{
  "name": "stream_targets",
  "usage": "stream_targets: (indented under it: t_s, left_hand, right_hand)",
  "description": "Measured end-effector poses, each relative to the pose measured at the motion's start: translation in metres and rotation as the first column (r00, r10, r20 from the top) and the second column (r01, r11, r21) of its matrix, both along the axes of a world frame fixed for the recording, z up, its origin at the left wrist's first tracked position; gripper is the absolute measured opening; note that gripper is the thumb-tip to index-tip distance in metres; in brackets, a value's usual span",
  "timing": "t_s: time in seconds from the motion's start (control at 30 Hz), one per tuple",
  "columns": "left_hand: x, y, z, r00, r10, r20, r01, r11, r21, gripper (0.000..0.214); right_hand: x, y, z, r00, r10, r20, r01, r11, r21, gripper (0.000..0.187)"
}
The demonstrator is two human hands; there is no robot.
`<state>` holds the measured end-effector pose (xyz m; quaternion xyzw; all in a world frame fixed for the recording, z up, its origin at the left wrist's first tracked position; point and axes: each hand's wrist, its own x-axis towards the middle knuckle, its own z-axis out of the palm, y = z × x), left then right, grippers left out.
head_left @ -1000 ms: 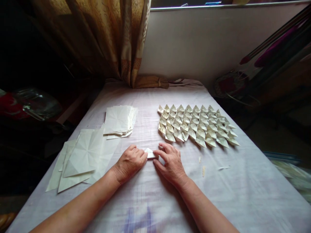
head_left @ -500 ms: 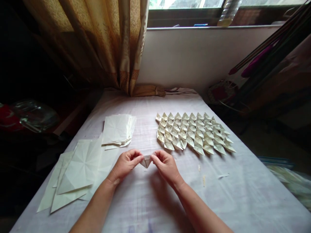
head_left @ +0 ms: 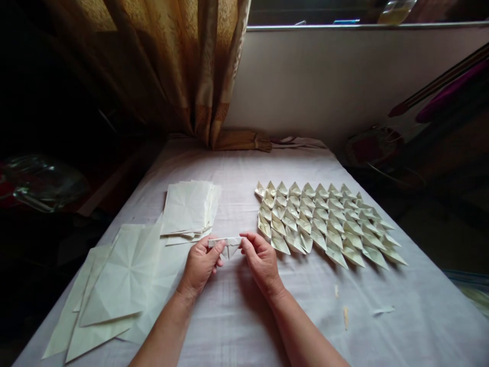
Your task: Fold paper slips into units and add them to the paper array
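Note:
Between my two hands is a small folded paper (head_left: 231, 243), with a flat strip along its top edge and a triangular part pointing down. My left hand (head_left: 202, 264) pinches its left end, the thumb lying across the front. On the right end, my right hand (head_left: 260, 260) grips it between thumb and fingers. Just beyond my left hand lies a stack of square paper sheets (head_left: 187, 206). To the right of my hands, several folded paper boats (head_left: 319, 219) stand in close rows.
Larger creased paper sheets (head_left: 126, 275) overlap at the left of the cloth-covered table (head_left: 237, 331). Small paper scraps (head_left: 346, 317) lie at the right. A gold curtain (head_left: 206, 76) hangs down to the far edge, beside a pale wall (head_left: 305, 86).
The folded paper has turned so its long top strip shows, and my left thumb now lies across its front. The head view has tipped downward.

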<state>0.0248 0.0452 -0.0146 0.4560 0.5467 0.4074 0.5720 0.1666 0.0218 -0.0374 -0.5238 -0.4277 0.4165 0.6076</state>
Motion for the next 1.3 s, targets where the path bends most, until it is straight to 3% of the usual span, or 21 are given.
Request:
stream_targets:
  t_s: [0.23,0.3,0.4,0.57,0.77,0.97,1.3]
  left_hand:
    - [-0.002,-0.002,-0.002,0.997,0.027,-0.070,-0.023,0.998,0.050,0.055]
    - [-0.003,-0.002,-0.003,0.992,0.023,-0.121,-0.002,0.986,0.167,0.044]
    - [-0.005,-0.003,-0.005,0.972,-0.007,-0.234,0.095,0.925,0.369,0.017]
    - [-0.005,-0.009,-0.006,0.954,-0.089,-0.287,0.200,0.900,0.386,0.018]
    - [-0.002,-0.012,0.002,0.933,0.039,-0.359,0.170,0.830,0.531,0.011]
    - [-0.001,-0.015,0.006,0.912,0.027,-0.409,0.188,0.859,0.477,0.012]
    - [-0.002,-0.016,0.001,0.911,-0.029,-0.411,0.192,0.913,0.360,0.022]
  right_hand:
    - [0.003,0.001,-0.001,0.997,0.001,-0.081,-0.004,0.999,-0.042,0.022]
    - [0.002,0.002,-0.001,0.994,-0.005,-0.109,0.001,0.999,-0.040,0.021]
    - [0.002,0.002,0.000,0.992,0.010,-0.125,-0.013,1.000,-0.023,0.018]
    - [0.002,-0.001,0.001,0.997,0.042,-0.068,-0.042,0.999,0.001,0.018]
    - [0.000,-0.002,0.003,0.991,0.101,-0.083,-0.100,0.995,0.012,0.024]
    - [-0.002,-0.003,0.006,0.994,0.071,-0.089,-0.072,0.997,-0.017,0.014]
    - [-0.004,-0.003,0.009,0.991,0.084,-0.105,-0.086,0.996,-0.015,0.016]
